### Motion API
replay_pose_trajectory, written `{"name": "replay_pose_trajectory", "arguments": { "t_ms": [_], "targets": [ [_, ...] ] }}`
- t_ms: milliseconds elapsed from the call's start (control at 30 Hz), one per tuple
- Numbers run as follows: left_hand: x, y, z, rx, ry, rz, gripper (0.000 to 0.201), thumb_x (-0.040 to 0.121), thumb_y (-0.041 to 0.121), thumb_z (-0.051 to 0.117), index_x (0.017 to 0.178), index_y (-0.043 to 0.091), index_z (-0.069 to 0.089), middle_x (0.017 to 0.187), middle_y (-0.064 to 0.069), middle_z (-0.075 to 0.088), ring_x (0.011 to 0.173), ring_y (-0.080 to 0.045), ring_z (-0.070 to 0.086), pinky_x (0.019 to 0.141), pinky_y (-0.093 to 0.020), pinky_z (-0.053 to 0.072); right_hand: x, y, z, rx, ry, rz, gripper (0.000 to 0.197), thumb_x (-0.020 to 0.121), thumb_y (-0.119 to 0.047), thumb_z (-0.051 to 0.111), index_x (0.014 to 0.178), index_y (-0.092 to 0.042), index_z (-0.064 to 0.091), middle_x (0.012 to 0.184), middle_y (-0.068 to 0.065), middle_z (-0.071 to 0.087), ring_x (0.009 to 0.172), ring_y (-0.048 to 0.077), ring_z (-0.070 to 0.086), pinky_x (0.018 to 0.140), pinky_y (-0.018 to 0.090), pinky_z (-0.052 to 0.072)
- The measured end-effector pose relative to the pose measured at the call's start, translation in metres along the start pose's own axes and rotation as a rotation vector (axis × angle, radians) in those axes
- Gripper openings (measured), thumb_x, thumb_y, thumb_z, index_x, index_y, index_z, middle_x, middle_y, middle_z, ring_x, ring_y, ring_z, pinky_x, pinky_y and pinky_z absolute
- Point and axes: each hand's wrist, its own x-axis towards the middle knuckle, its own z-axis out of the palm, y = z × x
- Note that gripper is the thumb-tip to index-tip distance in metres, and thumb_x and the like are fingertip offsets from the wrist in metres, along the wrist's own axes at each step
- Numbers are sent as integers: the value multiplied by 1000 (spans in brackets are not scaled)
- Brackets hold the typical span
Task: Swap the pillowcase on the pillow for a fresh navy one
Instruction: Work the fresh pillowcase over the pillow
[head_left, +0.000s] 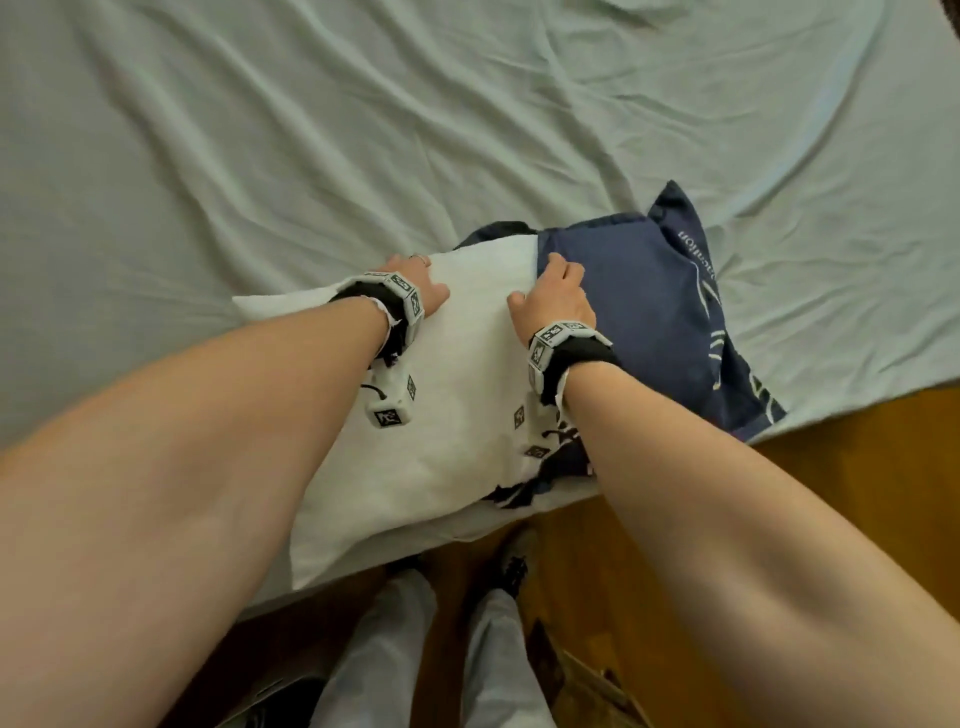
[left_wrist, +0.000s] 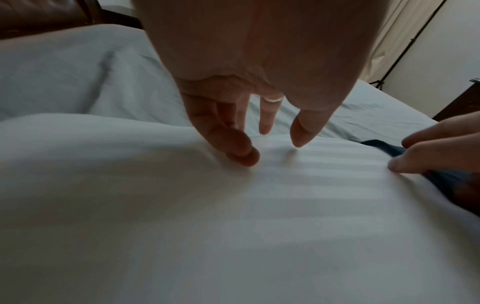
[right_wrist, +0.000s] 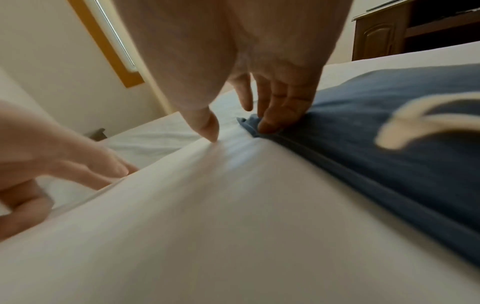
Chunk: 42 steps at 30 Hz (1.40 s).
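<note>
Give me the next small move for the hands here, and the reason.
Probably: the right hand closes a grip on the navy pillowcase edge and draws it further over the white pillow while the left hand steadies it. Its fingers only press on the navy hem at the pillow's side, thumb on the white fabric, and most of the pillow lies uncovered on the bed sheet.

Left hand (left_wrist: 249, 86) fingertips press the white striped pillow (left_wrist: 207, 216).

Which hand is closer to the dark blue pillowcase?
Right. The right hand has its fingertips on the edge of the navy pillowcase. The left hand rests on the white pillow, apart from it.
</note>
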Motion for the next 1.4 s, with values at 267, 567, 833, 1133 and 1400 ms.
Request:
{"name": "replay_pose_trajectory", "arguments": {
  "t_ms": [267,567,833,1133,1400],
  "targets": [
    [40,-18,25,-35,-81,30,29,96,26,42,111,7,60,105,-15,64,91,-34,59,75,-32,41,54,-7,5,-94,-58,84,25,98,-15,41,118,-12,56,119,12,62,107,35,59,75,35,40],
    [39,-17,10,-432,19,202,38,96,32,47,72,6,60,77,-19,64,80,-32,60,66,-31,38,21,-37,15,171,-179,-428,15,91,-31,59,100,-31,70,97,-7,71,91,18,63,82,34,50],
    [35,-22,-5,-284,-70,70,25,83,34,49,88,23,71,82,-2,67,68,-24,63,70,-28,52,46,-22,3,-118,-91,-92,33,95,-36,34,95,-20,63,103,7,66,88,31,58,71,35,42],
    [52,-37,0,-19,-171,108,56,84,43,59,134,20,48,117,-5,64,103,-31,62,86,-34,47,95,-28,-18,-456,-296,-174,72,89,-16,49,151,-23,14,145,10,42,112,41,57,82,43,44],
    [53,-34,8,37,-193,35,32,90,42,55,100,13,63,88,-6,65,77,-28,60,68,-30,41,107,-37,-9,-699,-490,-310,17,89,-20,65,102,-10,60,73,4,52,80,30,59,74,35,49]
  ]
}}
